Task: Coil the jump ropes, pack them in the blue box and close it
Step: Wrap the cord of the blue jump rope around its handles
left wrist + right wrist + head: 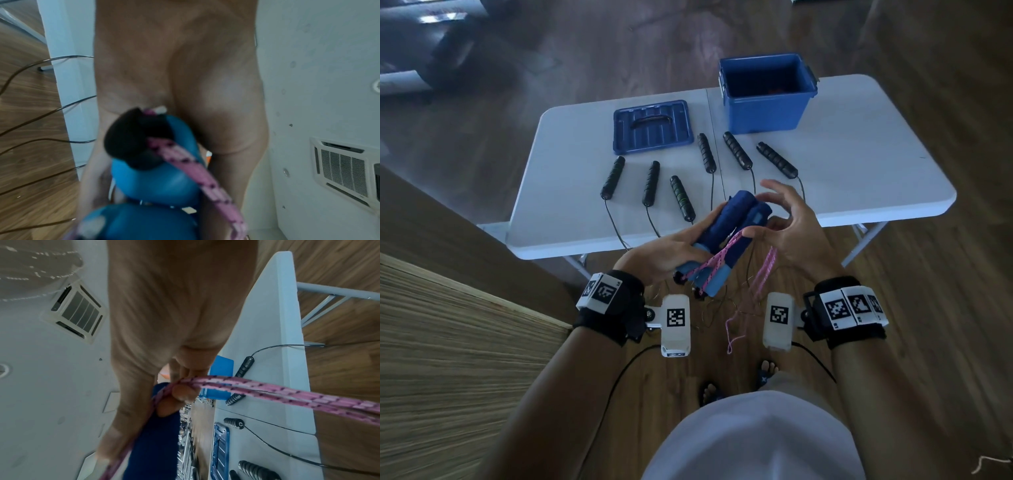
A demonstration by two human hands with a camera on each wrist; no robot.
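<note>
**Pink rope goes round blue handles as six more wait on the surface**

Nearest, a slack tail of the pink rope (736, 325) dangles toward the wooden floor (928, 308), limp and light, likely to snag or unwind if let go. Just above it, the left hand (664, 257) curls round the two blue handles (726, 233), held side by side; they look stiff and padded, the firmest place to take hold. The right hand (787, 222), fingers mostly spread, hooks a doubled run of rope over one bent finger, close against the handles. Keeping tension on that loop seems the key to a tidy coil.

Beyond the hands, on the white surface (859, 178), lie six black ribbed handles (650, 183), their thin dark cords (616, 222) trailing over the near edge to the floor, where they may tangle with the pink tail. Farther back the blue lid (652, 126) lies flat, and the blue box (767, 102) stands open at the far right; its contents cannot be made out.
</note>
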